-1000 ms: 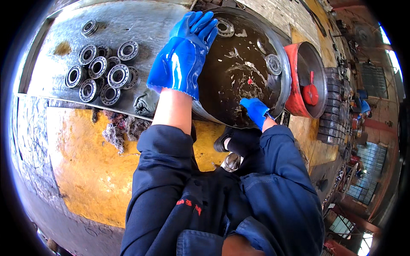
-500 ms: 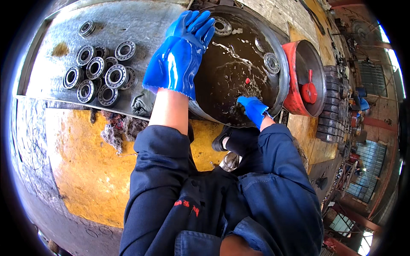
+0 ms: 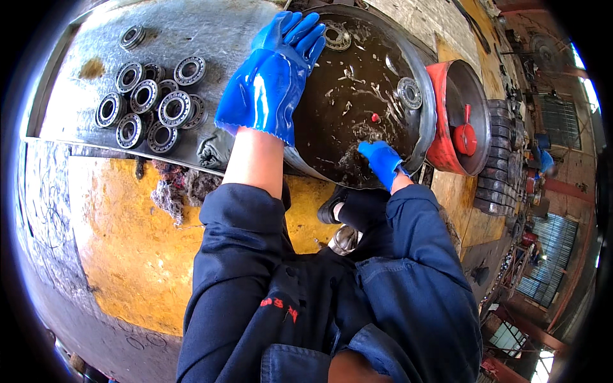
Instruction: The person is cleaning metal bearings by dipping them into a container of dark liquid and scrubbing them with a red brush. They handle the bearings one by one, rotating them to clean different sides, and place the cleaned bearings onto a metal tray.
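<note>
My left hand [image 3: 281,60], in a long blue rubber glove, reaches over the left side of a round metal tub [image 3: 423,121]. Its fingers are stretched out near a bearing [image 3: 337,37] at the tub's far edge, with nothing visible in them. Brown liquid [image 3: 338,96] with floating streaks is in the tub. My right hand [image 3: 382,165], also blue-gloved, is closed low inside the near right edge; whatever it holds is hidden by the glove and murky, stirred liquid. A small red thing [image 3: 375,118] shows just beyond it. Another bearing [image 3: 408,93] sits by the right wall.
Several bearings [image 3: 174,108] lie grouped on the metal-topped table [image 3: 211,38] at left, a dark cloth [image 3: 216,150] beside them. Right of the tub stands a red drum [image 3: 440,121] holding a red round object with a handle [image 3: 465,139]. Stacked dark metal parts [image 3: 498,159] stand beyond.
The right hand has shifted very slightly, and the streaks and ripples on the liquid have changed pattern. The left hand stays in nearly the same place, still stretched out.
</note>
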{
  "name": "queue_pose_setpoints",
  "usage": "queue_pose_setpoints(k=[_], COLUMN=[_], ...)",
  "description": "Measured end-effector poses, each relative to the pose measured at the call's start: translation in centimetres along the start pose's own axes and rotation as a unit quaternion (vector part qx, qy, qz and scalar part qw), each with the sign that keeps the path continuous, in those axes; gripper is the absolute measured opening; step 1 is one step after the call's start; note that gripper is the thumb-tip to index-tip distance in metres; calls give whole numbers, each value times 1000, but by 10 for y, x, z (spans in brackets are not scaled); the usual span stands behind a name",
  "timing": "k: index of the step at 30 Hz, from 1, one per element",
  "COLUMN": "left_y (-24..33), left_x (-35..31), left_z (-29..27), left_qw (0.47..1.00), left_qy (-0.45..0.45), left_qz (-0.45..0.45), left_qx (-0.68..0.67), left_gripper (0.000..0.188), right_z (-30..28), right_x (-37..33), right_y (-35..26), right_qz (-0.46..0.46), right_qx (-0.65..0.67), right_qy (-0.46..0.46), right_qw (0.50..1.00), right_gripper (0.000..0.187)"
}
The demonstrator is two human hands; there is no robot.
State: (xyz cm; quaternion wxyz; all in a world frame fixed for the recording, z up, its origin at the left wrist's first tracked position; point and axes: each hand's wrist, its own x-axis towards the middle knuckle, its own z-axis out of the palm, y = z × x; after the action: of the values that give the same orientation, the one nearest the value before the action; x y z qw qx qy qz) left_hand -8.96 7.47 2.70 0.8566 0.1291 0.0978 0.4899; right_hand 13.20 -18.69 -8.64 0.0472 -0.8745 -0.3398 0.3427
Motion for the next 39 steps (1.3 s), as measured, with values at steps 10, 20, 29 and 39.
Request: queue_pose_setpoints(k=[10,20,29,39], left_y=[0,-3,-2,2], left_x=[1,3,4,3], left_z=[-2,2,-1,0], left_qw=[1000,999,999,999], left_qy=[-5,-9,-13,9], left_qz=[-8,-25,-26,-20], left_qx=[7,24,18,45], left_gripper=[53,54,53,55], right_z=[-2,-2,10,-7], right_x=[8,7,21,6], right_y=[-14,-28,5,-33], right_qz=[-128,-243,-78,-145], right_qx=[-277,-487,-131,-282], right_qy=[-15,-52,11,-45], right_qw=[952,837,988,947], right_gripper=[30,26,33,40])
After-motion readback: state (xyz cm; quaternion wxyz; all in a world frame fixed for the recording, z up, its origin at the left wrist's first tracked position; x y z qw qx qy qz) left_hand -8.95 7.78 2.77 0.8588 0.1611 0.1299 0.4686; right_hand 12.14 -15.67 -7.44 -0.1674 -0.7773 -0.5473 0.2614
